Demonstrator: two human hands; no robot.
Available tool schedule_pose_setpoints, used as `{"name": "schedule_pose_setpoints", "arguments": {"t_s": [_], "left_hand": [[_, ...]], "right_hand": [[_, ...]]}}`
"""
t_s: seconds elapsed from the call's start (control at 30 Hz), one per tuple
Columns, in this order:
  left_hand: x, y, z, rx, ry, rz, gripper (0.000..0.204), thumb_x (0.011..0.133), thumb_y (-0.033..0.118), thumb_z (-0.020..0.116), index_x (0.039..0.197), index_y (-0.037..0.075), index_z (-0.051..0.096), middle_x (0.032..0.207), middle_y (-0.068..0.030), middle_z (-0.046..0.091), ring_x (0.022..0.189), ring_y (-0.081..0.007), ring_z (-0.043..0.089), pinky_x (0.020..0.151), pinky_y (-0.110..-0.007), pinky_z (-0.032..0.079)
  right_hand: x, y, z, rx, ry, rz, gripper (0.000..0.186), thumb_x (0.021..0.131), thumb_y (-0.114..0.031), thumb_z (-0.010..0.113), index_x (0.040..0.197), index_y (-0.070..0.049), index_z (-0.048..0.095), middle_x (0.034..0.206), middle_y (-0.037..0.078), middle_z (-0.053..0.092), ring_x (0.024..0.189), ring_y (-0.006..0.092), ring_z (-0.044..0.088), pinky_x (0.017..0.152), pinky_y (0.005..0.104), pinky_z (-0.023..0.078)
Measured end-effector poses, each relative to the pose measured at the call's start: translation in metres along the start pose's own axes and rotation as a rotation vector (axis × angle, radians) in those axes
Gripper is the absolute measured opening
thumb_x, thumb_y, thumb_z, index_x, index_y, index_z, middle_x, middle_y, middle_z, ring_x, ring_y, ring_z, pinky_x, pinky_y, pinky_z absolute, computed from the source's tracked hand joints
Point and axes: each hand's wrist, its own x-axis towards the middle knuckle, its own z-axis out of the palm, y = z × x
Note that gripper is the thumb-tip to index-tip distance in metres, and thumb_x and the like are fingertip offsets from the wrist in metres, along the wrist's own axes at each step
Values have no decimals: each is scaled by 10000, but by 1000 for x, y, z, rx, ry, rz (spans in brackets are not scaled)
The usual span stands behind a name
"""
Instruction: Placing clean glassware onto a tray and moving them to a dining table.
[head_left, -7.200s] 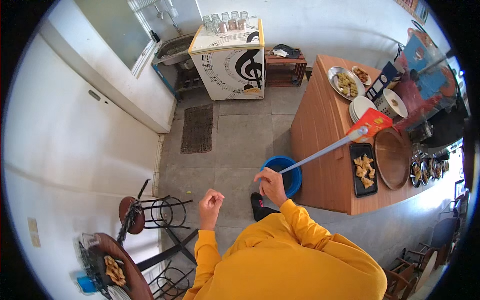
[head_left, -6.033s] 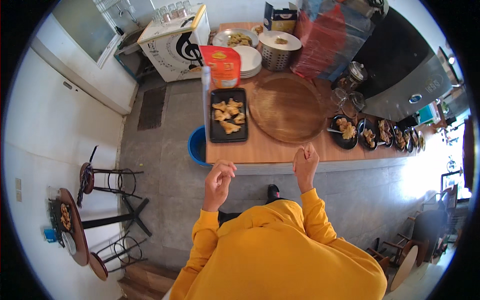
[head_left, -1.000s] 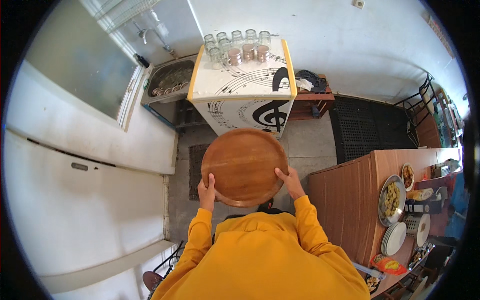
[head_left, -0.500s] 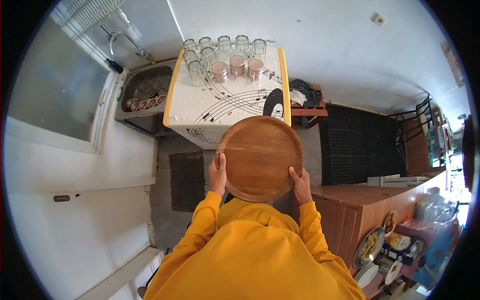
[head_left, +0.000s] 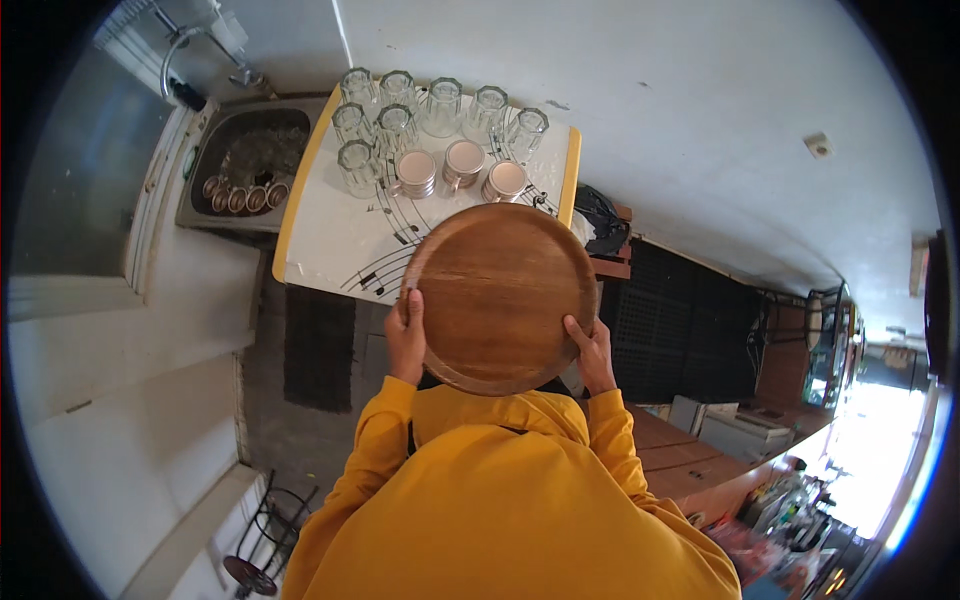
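A round wooden tray [head_left: 503, 300] with a raised rim is held level in front of me, nothing on it. My left hand [head_left: 406, 340] grips its left rim, thumb on top. On the right rim, my right hand [head_left: 592, 355] is closed the same way. The tray overlaps the near right part of a white table [head_left: 325, 240] with yellow edges and a music-note pattern. Several upturned clear glass mugs [head_left: 443, 108] stand toward the table's back and left. Three pinkish-beige ribbed cups [head_left: 464, 162] stand upside down closer to the tray.
Left of the table, a metal sink [head_left: 205, 155] holds several cups [head_left: 237, 199] under a faucet [head_left: 185, 40]. A dark mat [head_left: 320, 345] lies on the floor. Right of the table are a black bag [head_left: 603, 220], a black floor mat [head_left: 675, 320] and a brown wooden counter [head_left: 670, 455].
The table and its glassware appear nearer, and the view has turned. The tray, still in both hands, now covers more of the table's near right side.
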Motion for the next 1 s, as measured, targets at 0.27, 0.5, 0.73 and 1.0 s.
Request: {"name": "schedule_pose_setpoints", "arguments": {"t_s": [0.27, 0.5, 0.73, 1.0], "left_hand": [[-32, -1, 53, -94, 444, -105, 474, 967, 403, 568, 1159, -30, 601, 1127, -56, 630, 999, -111, 557, 872, -261, 440], [-82, -8, 135, -184, 805, -107, 489, 955, 426, 580, 1130, -29, 609, 1109, -64, 626, 996, -128, 557, 865, -272, 442], [-103, -28, 168, -180, 837, -144, 582, 934, 465, 590, 1234, -32, 555, 1222, -95, 598, 1108, -189, 557, 963, -316, 427], [-110, -49, 187, -289, 904, -83, 536, 964, 449, 550, 1193, -34, 586, 1170, -81, 612, 1040, -149, 557, 897, -282, 437]], "right_hand": [[153, -35, -39, -520, -314, -140, 314, 960, -285, 578, 927, 26, 608, 787, 66, 627, 736, 140, 538, 686, 300, 444], [309, -108, -3, -746, -373, -1106, 280, 860, -146, 640, 1123, -68, 585, 1125, 162, 554, 1038, 353, 550, 827, 422, 478], [371, -111, 49, -1412, -553, -1262, 452, 800, -93, 650, 1235, -146, 535, 1253, 156, 501, 1144, 405, 524, 887, 466, 502], [391, -125, 73, -1790, -865, -1108, 564, 725, -131, 760, 1245, -159, 542, 1274, 153, 514, 1105, 442, 558, 895, 461, 516]]}}
